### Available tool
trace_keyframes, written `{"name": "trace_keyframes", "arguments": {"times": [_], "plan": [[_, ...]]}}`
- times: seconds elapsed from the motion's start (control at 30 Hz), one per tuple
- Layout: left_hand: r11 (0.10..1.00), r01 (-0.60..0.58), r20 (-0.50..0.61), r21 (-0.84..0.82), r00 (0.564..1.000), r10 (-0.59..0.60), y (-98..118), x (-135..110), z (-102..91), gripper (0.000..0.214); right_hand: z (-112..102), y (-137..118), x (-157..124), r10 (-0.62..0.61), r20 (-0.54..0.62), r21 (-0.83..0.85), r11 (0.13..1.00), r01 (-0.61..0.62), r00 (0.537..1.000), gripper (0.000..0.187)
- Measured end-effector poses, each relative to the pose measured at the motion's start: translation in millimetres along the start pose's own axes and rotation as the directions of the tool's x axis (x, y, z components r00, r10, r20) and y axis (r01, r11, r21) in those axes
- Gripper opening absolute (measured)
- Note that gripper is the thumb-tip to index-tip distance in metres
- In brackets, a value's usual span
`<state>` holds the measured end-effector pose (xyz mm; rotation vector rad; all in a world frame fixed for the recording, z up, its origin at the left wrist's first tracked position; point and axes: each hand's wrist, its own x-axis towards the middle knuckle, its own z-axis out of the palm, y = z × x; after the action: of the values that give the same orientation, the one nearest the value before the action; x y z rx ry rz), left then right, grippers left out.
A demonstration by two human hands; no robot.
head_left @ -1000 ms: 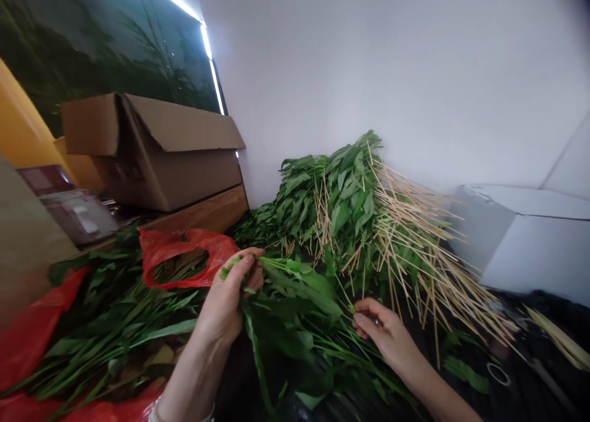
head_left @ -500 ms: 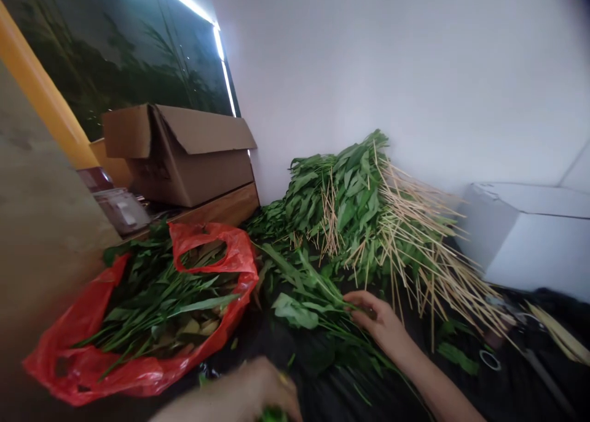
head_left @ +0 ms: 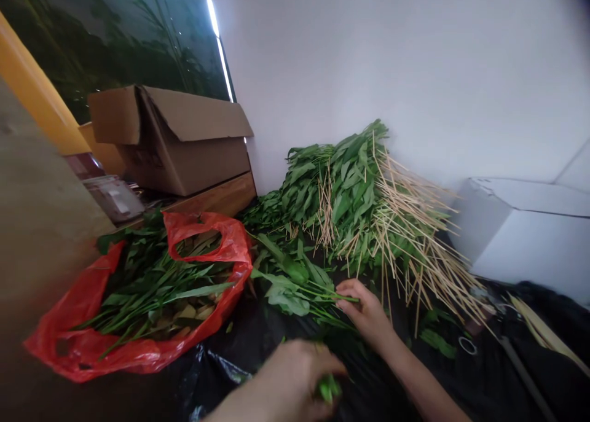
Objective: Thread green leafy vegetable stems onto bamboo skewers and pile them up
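Note:
My right hand is closed in a pinch on the stems of some leafy greens, whose long leaves point left towards the red bag. Nearer to me is my left hand, blurred, its fingers curled round a small green bunch of stems. Its fingertips are partly hidden. Behind my hands a big pile of leafy green bundles leans by the wall, with many thin pale stalks sticking out to the right.
An open red plastic bag with leaves and scraps stands at left. Behind it a cardboard box rests on a wooden ledge. A white box is at right, near a ring-shaped item. Black sheeting covers the surface.
My left hand has moved right and slightly up, closer to my right hand. The greens in my right hand have shifted a little, with their cut stem ends now showing past the fingers.

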<state>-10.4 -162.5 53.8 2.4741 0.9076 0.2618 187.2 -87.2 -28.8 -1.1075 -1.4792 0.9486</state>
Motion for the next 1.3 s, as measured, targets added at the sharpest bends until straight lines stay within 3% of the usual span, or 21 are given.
{"name": "trace_keyframes", "arguments": {"times": [0.1,0.2,0.43,0.63,0.83,0.93,1.0,1.07,1.17,1.23,1.3], "plan": [[0.967,0.224,-0.272,0.122,0.945,-0.184,-25,29,-26.2,0.022,2,3,0,-0.012,-0.01,-0.006,1.0,0.012,1.0,0.014],[0.913,0.319,-0.365,0.254,0.906,-0.215,-44,55,-33.3,0.018,3,3,-1,-0.014,-0.011,-0.008,1.0,0.014,1.0,0.012],[0.888,0.151,-0.196,0.435,0.978,-0.071,-64,83,-12.5,0.013,3,-1,-2,-0.053,0.004,-0.125,0.991,0.053,0.999,0.014],[0.844,-0.031,-0.101,0.535,0.99,0.101,-70,89,-19.7,0.007,1,-10,-3,-0.068,-0.003,-0.194,0.979,0.066,0.998,0.016],[0.848,-0.051,-0.158,0.527,0.975,0.156,-75,89,-23.0,0.004,-7,-17,0,0.083,0.046,-0.273,0.96,-0.067,0.995,0.028],[0.88,-0.055,-0.184,0.472,0.97,0.159,-77,89,-17.7,0.006,-5,-16,0,0.084,0.056,-0.254,0.965,-0.067,0.995,0.036],[0.929,-0.012,-0.26,0.37,0.959,0.116,-80,91,-17.1,0.006,-3,-13,-1,0.077,0.06,-0.254,0.965,-0.059,0.995,0.037],[0.974,0.085,-0.403,0.21,0.915,0.007,-85,91,-22.6,0.011,-2,-9,-1,0.068,0.056,-0.264,0.963,-0.051,0.996,0.035],[0.974,0.22,-0.609,-0.047,0.766,-0.203,-97,89,-42.0,0.017,-7,-5,0,0.067,-0.001,-0.277,0.959,-0.065,0.998,0.035],[0.959,0.254,-0.674,-0.125,0.688,-0.27,-105,85,-56.7,0.02,-10,-4,0,0.077,-0.043,-0.278,0.957,-0.086,0.996,0.034],[0.957,0.259,-0.699,-0.133,0.66,-0.275,-110,81,-67.9,0.022,-12,-4,1,0.074,-0.059,-0.282,0.955,-0.088,0.996,0.032]]}}
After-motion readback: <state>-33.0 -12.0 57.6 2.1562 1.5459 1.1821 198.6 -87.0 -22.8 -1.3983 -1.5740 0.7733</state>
